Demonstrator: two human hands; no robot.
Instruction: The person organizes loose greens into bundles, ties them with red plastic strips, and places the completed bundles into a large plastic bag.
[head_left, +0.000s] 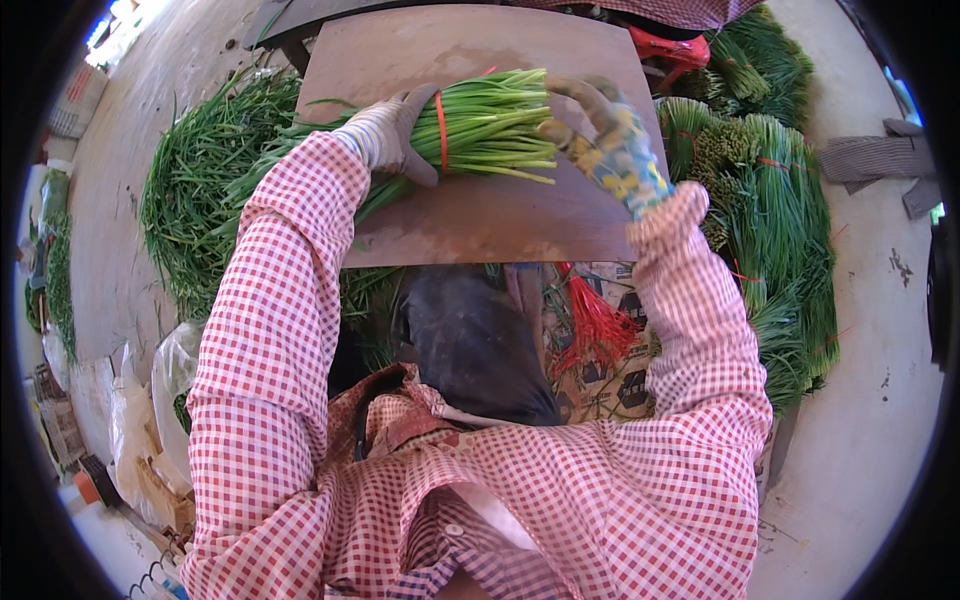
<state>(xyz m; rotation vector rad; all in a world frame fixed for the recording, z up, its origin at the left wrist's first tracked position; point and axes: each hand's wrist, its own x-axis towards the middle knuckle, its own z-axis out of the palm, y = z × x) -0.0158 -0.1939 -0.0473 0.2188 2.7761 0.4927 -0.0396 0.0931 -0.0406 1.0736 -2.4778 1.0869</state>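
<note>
Chive bundle [480, 125], bound by a red band [441, 130], is laid across the worktop [480, 225], long axis left to right; its leafy middle is clamped by the left hand [395, 135], cut ends are touched by the half-closed right hand [605, 145]; bare board remains nearer, tied bundles [775, 220] right

The left hand [395, 135] hides part of the bundle [480, 125].

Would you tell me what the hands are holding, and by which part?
The left hand grips a bundle of green stalks beside its red band; the right hand touches its cut ends.
</note>
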